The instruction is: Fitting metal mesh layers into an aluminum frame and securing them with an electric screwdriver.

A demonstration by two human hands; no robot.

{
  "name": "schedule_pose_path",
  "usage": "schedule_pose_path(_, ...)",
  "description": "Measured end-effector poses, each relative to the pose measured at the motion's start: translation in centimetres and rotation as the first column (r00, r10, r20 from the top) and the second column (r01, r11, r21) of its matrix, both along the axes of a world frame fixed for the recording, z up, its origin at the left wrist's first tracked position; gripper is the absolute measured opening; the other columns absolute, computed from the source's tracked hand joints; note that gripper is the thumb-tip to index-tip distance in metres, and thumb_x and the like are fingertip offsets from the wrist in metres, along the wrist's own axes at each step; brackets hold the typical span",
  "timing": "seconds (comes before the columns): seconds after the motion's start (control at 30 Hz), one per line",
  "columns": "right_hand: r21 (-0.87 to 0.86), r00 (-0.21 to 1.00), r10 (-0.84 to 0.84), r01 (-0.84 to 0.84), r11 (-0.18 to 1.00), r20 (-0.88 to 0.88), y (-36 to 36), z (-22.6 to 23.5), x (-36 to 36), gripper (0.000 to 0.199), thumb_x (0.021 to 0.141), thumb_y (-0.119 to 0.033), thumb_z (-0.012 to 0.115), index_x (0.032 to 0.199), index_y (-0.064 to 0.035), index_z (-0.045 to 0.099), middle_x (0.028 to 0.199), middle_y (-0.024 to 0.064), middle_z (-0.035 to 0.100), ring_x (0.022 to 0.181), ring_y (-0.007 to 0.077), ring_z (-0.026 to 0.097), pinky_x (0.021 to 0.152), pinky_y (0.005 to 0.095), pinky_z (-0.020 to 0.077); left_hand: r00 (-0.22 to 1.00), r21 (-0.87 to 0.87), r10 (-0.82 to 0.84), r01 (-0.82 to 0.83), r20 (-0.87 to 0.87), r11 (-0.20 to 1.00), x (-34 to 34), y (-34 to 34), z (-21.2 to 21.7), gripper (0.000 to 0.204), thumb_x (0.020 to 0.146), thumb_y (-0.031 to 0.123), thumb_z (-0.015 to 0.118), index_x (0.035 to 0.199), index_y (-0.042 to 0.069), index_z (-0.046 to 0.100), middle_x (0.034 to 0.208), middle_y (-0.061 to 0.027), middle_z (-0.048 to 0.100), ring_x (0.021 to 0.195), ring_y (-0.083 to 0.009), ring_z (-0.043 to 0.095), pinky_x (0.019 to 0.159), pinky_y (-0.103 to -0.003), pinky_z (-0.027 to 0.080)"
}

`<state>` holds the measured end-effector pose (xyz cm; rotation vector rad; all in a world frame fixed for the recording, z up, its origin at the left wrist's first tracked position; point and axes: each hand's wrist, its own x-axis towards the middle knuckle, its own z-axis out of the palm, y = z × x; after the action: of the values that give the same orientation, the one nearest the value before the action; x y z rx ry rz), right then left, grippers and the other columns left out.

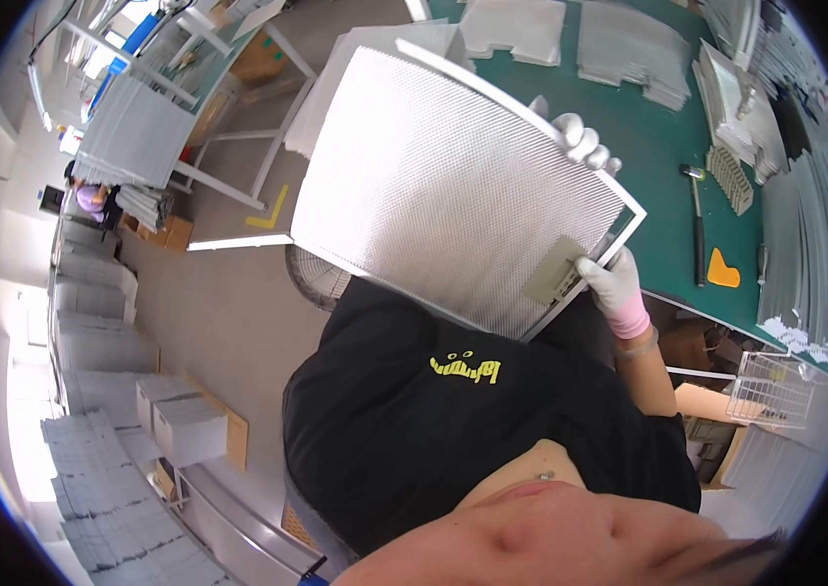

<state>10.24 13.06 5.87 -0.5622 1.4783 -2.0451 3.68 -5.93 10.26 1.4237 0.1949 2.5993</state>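
A silvery mesh panel (pixel 443 186) with a white frame along some edges is tilted in front of my body. My right hand (pixel 615 285), in a white glove with a pink cuff, grips its near right corner, thumb on the front. Beside that thumb lies a grey-green flat patch (pixel 556 272) on the mesh. White-gloved fingers of my left hand (pixel 582 143) curl over the far frame edge; the rest of that hand and its arm are hidden behind the panel. One white frame strip (pixel 240 242) juts out past the panel's left corner.
The green worktable (pixel 663 146) holds stacked mesh sheets (pixel 632 47), a hammer (pixel 698 230), an orange flat piece (pixel 723 269) and a perforated grey strip (pixel 729 181). More sheets (pixel 805 254) line its right side. A floor fan (pixel 316 276) stands left of my lap.
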Motion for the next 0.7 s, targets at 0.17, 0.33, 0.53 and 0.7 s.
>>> schedule_pose_path(0.17,0.014,0.997,0.071,-0.072,0.997,0.006,0.4,1.7,-0.3,0.042,0.085,-0.021,0.078,0.115,0.0026,0.060,0.097,0.0005,0.065,0.088,0.0076,0.058,0.081,0.0244,0.0488,0.999,-0.026,-0.037,0.037,0.027,0.999,-0.5,-0.5,0.6,0.072,0.104,0.057,0.016,0.099,0.006,0.066,0.089,-0.0069,0.065,0.104,-0.0256,0.060,0.110,-0.050,0.036)
schedule_pose_path(0.33,0.172,0.934,0.355,-0.354,0.919,0.027,1.6,1.0,0.0,0.046,0.087,-0.018,0.075,0.123,0.0057,0.057,0.105,0.0015,0.065,0.092,0.0090,0.059,0.084,0.0262,0.0492,1.000,-0.084,-0.001,0.001,0.000,0.997,0.3,-1.0,2.2,0.065,0.103,0.057,0.018,0.096,0.010,0.063,0.090,-0.0040,0.063,0.101,-0.0219,0.057,0.109,-0.046,0.034)
schedule_pose_path(0.53,0.154,0.968,0.251,-0.252,0.955,0.025,1.0,1.3,1.3,0.038,0.091,-0.009,0.068,0.124,0.0053,0.057,0.106,0.0020,0.065,0.091,0.0086,0.059,0.085,0.0264,0.0490,0.998,-0.148,-0.012,0.003,-0.065,0.989,0.8,-1.6,3.5,0.065,0.104,0.055,0.016,0.097,0.010,0.062,0.092,-0.0046,0.062,0.104,-0.0221,0.057,0.111,-0.046,0.033)
schedule_pose_path(0.7,0.117,0.925,0.378,-0.379,0.918,0.029,0.9,3.1,1.7,0.039,0.090,-0.006,0.065,0.126,0.0059,0.056,0.114,0.0054,0.065,0.103,0.0117,0.060,0.095,0.0295,0.0479,1.000,-0.116,0.016,-0.018,-0.015,0.993,1.2,-1.7,2.7,0.066,0.104,0.055,0.014,0.097,0.010,0.061,0.092,-0.0047,0.061,0.104,-0.0222,0.056,0.111,-0.047,0.033)
